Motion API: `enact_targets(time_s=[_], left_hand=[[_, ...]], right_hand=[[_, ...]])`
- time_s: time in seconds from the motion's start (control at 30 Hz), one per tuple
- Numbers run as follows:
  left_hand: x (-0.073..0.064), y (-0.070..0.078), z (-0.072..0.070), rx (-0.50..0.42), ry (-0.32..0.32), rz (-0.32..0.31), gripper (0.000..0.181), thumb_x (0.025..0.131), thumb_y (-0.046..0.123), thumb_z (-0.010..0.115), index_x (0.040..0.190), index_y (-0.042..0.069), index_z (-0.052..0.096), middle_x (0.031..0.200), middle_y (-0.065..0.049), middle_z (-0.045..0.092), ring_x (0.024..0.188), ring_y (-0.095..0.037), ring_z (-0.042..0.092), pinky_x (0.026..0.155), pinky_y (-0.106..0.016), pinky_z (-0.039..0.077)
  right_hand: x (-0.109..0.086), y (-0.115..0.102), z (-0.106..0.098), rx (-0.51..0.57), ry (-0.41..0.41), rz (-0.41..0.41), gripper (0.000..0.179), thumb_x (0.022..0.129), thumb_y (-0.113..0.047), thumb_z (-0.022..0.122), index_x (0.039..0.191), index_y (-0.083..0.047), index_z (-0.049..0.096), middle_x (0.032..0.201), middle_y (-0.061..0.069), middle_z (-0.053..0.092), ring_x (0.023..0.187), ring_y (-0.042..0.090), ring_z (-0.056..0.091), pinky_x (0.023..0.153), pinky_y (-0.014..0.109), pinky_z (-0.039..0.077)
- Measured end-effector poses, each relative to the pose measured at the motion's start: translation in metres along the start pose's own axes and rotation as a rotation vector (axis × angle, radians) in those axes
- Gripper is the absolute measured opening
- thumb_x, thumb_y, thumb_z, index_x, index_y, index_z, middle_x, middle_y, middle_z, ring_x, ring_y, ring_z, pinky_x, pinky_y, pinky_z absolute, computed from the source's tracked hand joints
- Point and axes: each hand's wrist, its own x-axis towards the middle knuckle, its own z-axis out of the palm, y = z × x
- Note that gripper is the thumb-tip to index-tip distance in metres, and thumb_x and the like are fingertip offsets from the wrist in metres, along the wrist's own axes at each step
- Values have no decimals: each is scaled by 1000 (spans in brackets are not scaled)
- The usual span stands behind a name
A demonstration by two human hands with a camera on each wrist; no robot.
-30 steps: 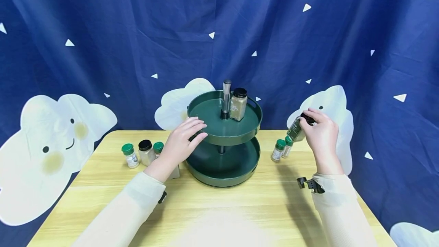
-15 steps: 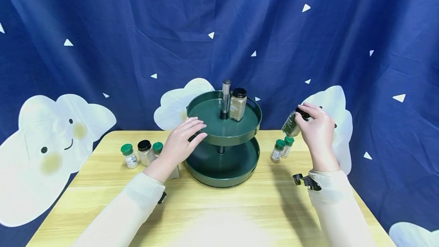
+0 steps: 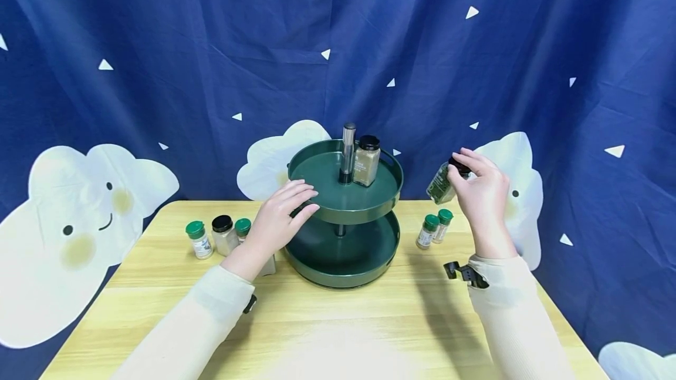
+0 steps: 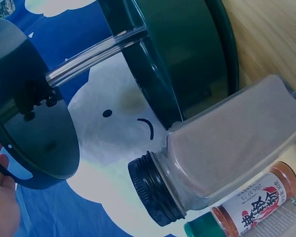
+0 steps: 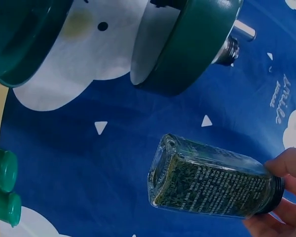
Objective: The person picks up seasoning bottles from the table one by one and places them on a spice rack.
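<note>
My left hand [image 3: 280, 213] grips the rim of the upper tier of a green two-tier tray [image 3: 352, 216] at its handle slot; fingers and rim also meet at the left of the left wrist view. My right hand [image 3: 482, 192] pinches the black cap of a clear spice jar [image 3: 440, 185] of dried green herbs. That jar hangs tilted in the air right of the tray, base toward it, its printed side [image 5: 212, 187] facing the right wrist camera. A black-capped jar of tan powder [image 3: 367, 163] stands on the upper tier beside the centre post [image 3: 347, 154].
Two green-capped shakers [image 3: 428, 232] stand right of the tray. To the left are a green-capped shaker [image 3: 200, 241], a black-capped jar [image 3: 225, 236] and another green-capped shaker [image 3: 243, 227]. A large jar [image 4: 232, 143] stands partly hidden behind the left forearm. A blue curtain [image 3: 222, 46] hangs behind the table.
My right hand has moved left and slightly up with the herb jar, bringing it nearer the tray and away from over the shakers. The left hand keeps its place on the rim.
</note>
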Motion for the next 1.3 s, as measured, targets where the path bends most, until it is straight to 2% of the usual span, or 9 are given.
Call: enact_targets(time_s=[0.23, 0.5, 0.6, 0.67, 0.77, 0.87, 0.97, 1.1, 1.3], left_hand=[[0, 0, 0, -1, -1, -6, 34, 96, 31, 69, 124, 12, 71, 131, -5, 66, 135, -26, 50, 117, -43, 35], [1, -1, 1, -19, 8, 1, 33, 95, 30, 70, 123, 11, 72, 130, -6, 66, 135, -25, 51, 117, -42, 34], [1, -1, 2, -18, 8, 2, 34, 96, 30, 69, 123, 11, 72, 131, -6, 66, 135, -25, 51, 118, -41, 34], [1, -1, 2, -19, 8, 4, 34, 95, 31, 69, 123, 11, 72, 130, -6, 66, 134, -26, 51, 117, -42, 34], [1, -1, 1, -20, 7, 3, 34, 95, 31, 69, 123, 11, 71, 131, -6, 66, 135, -25, 50, 117, -42, 34], [1, -1, 1, -19, 4, -1, 34, 96, 31, 69, 123, 11, 71, 130, -5, 66, 135, -24, 50, 117, -42, 35], [1, -1, 1, -17, 2, -2, 33, 96, 31, 69, 123, 11, 71, 130, -5, 66, 135, -24, 50, 117, -42, 35], [1, 0, 1, -17, 6, 4, 33, 96, 30, 69, 123, 11, 71, 130, -6, 66, 135, -25, 51, 116, -43, 36], [0, 0, 1, -11, 2, 1, 33, 95, 29, 69, 123, 11, 71, 131, -5, 66, 135, -25, 50, 116, -43, 36]], right_hand=[[3, -8, 3, 44, 2, -19, 21, 87, -7, 73, 107, -6, 79, 118, 6, 73, 114, 29, 66, 84, 42, 52], [6, -18, 5, 68, -3, -36, 21, 88, -9, 73, 108, -6, 79, 120, 6, 72, 117, 28, 65, 98, 47, 51], [7, -20, 6, 76, 3, -50, 21, 88, -9, 73, 108, -6, 79, 120, 5, 72, 116, 27, 65, 94, 42, 53], [7, -22, 7, 81, 11, -62, 21, 88, -8, 73, 108, -7, 79, 120, 5, 72, 114, 26, 66, 83, 30, 53], [7, -25, 9, 86, 26, -93, 21, 88, -9, 74, 108, -7, 79, 120, 6, 72, 94, 28, 70, 58, 13, 38], [8, -28, 11, 94, 31, -116, 20, 88, -10, 75, 108, -8, 79, 121, 6, 71, 72, 30, 66, 45, 8, 22], [9, -31, 12, 96, 23, -118, 20, 89, -11, 75, 109, -9, 79, 121, 5, 71, 81, 29, 69, 45, 7, 22], [11, -35, 13, 96, 12, -114, 21, 90, -11, 74, 110, -9, 78, 123, 4, 71, 107, 29, 68, 46, 13, 24], [13, -40, 18, 122, 10, -134, 22, 90, -10, 72, 111, -7, 78, 123, 6, 71, 100, 29, 69, 51, 9, 34]])
